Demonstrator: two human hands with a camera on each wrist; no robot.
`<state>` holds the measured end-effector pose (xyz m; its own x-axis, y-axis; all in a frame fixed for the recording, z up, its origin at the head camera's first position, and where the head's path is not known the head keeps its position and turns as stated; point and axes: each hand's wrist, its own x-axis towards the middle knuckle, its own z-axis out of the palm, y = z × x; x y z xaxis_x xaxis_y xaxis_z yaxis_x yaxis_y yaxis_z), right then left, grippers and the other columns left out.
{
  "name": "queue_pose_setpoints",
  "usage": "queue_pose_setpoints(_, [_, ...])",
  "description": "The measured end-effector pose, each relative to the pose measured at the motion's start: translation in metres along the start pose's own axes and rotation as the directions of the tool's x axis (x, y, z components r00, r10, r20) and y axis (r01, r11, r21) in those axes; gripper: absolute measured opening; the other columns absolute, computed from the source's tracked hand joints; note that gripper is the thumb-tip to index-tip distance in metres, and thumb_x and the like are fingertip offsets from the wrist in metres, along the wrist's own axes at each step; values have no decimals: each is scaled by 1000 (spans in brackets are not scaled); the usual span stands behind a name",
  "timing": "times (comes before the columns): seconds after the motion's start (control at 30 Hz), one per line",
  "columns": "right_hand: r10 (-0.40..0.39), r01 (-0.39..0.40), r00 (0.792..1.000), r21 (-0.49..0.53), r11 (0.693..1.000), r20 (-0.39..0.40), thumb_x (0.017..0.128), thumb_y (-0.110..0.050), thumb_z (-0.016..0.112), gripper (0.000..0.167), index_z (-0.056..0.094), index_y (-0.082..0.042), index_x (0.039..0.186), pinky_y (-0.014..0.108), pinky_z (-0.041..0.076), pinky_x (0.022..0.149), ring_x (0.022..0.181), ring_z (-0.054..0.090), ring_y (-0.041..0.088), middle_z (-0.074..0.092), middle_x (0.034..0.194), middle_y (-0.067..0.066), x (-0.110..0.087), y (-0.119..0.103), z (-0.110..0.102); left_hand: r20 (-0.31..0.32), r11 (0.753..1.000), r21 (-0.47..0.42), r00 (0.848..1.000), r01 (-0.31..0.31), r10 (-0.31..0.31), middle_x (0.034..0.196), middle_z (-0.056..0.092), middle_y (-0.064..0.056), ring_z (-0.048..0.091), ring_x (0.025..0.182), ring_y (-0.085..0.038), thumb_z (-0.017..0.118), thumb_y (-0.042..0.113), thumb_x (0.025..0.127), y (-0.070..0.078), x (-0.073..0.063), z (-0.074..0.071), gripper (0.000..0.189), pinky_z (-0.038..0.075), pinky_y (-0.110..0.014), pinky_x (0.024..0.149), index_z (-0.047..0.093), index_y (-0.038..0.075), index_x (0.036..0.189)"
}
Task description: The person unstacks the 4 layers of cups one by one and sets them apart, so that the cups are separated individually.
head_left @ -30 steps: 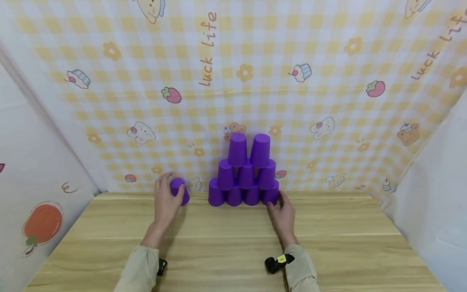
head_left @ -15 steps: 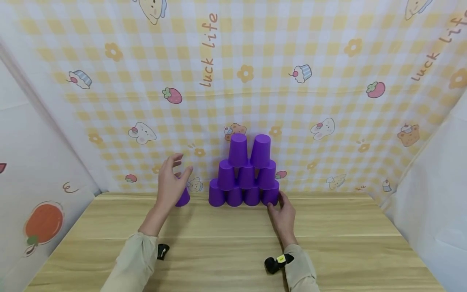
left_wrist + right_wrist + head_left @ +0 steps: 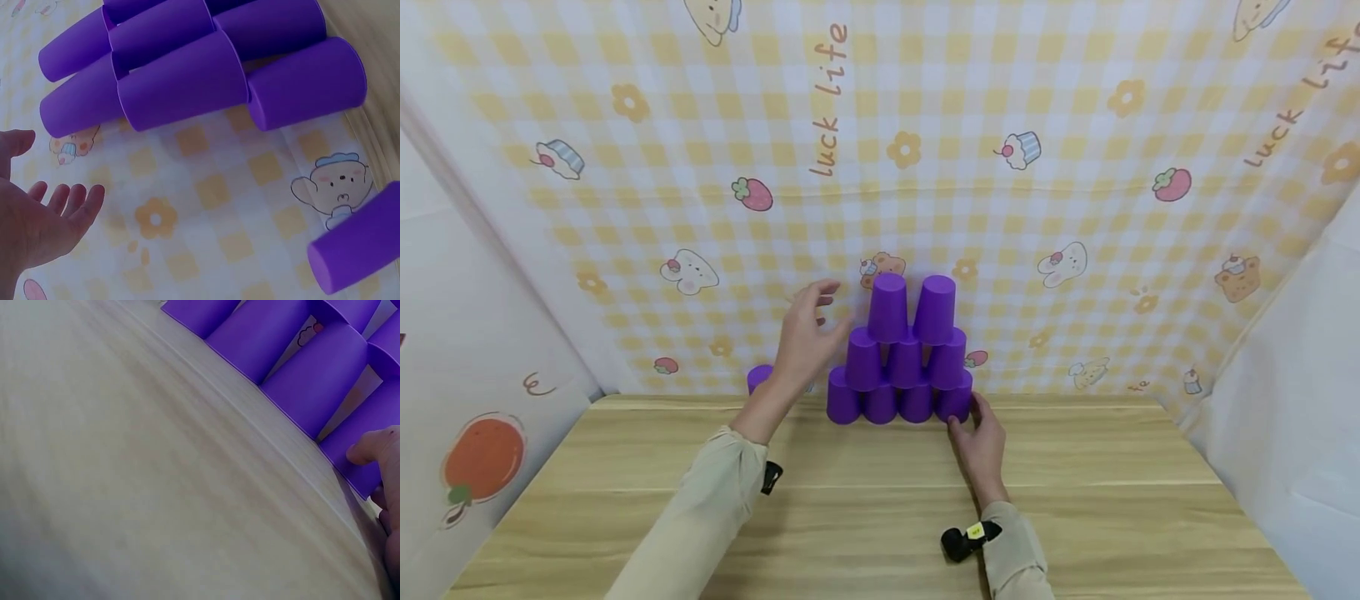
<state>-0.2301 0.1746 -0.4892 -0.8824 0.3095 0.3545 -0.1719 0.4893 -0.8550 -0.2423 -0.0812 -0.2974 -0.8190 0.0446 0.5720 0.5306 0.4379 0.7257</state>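
Observation:
Upside-down purple cups form a stack at the back of the table, with two on the top tier. My left hand (image 3: 805,346) is raised just left of the top-left cup (image 3: 888,308), fingers spread and holding nothing. The left wrist view shows that hand (image 3: 44,228) palm up in the frame, a gap between it and the nearest cup (image 3: 84,97). My right hand (image 3: 985,446) holds the bottom-right cup (image 3: 953,395) between thumb and fingers; the right wrist view shows the thumb (image 3: 369,447) against its wall. Apart on the left stands a single purple cup (image 3: 759,377), partly hidden by my left arm.
A patterned yellow-checked cloth (image 3: 1000,217) hangs right behind the cups. The wooden table (image 3: 865,500) runs forward from it, with white sheets (image 3: 1292,392) at both sides. A black wrist camera (image 3: 958,543) sits by my right sleeve.
My left hand has let go of the single cup, risen and moved right to beside the top tier. The single cup stays behind on the table. My right hand has kept its place.

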Motion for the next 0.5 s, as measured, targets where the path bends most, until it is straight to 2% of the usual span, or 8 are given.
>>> queue_pose_setpoints(0.23, [-5,5,1000,5,1000,-9,78,-1,70,53,50,7,126,39,42,98,113,53,36,55,121,26,1,2,-1,4,999,-14,1000,-31,31,125,53,-13,52,110,-30,67,16,85,6,13,17,47,49,-45,85,49,0,126])
queue_pose_setpoints(0.37, [-17,17,1000,8,1000,-3,78,0,70,53,49,8,127,39,42,99,114,52,36,54,122,26,1,3,0,4,1000,0,1000,-22,22,122,54,-14,53,106,-31,67,16,85,8,19,24,46,48,-43,86,50,-1,124])
queue_pose_setpoints(0.5, [-16,16,1000,9,1000,6,79,0,70,53,49,7,127,39,41,99,115,52,35,54,123,25,1,2,0,33,1000,0,999,-10,10,118,56,-15,54,104,-31,67,13,85,10,23,29,43,45,-40,90,51,-2,122])
